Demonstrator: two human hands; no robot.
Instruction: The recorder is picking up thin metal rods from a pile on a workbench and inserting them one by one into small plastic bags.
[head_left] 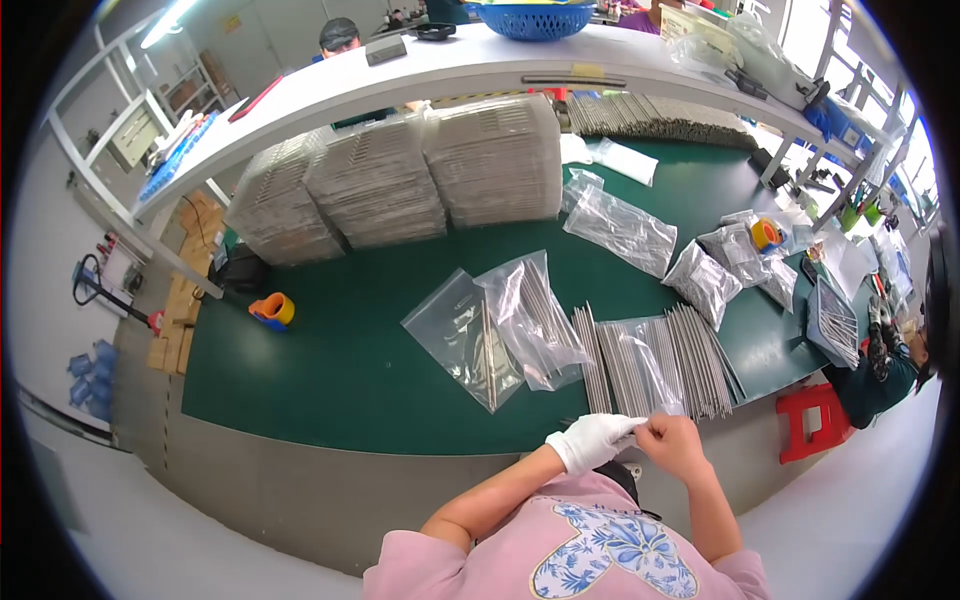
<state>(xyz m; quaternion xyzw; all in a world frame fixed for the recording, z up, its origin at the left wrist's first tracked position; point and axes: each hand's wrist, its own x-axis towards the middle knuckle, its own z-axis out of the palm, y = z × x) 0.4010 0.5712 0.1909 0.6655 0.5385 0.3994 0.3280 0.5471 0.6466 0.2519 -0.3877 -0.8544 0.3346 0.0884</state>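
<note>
My left hand [592, 441], in a white glove, and my bare right hand [674, 444] meet at the table's near edge. Their fingertips are pinched together at the near end of a clear plastic bag [652, 368]. This bag lies over a row of thin grey metal rods [702, 362] set side by side. Just left of the row, a clear bag with several rods inside [535, 315] overlaps another flat clear bag [450, 335], on which a few rods [489, 355] lie. My fingers hide the exact edge of the bag they grip.
Wrapped stacks [490, 165] stand at the back under a white shelf [440, 70]. A tape dispenser [272, 311] sits at left. Filled silvery bags [703, 284] and a blue tray of rods [833, 320] lie at right. Another person [880, 385] sits beside a red stool [812, 422].
</note>
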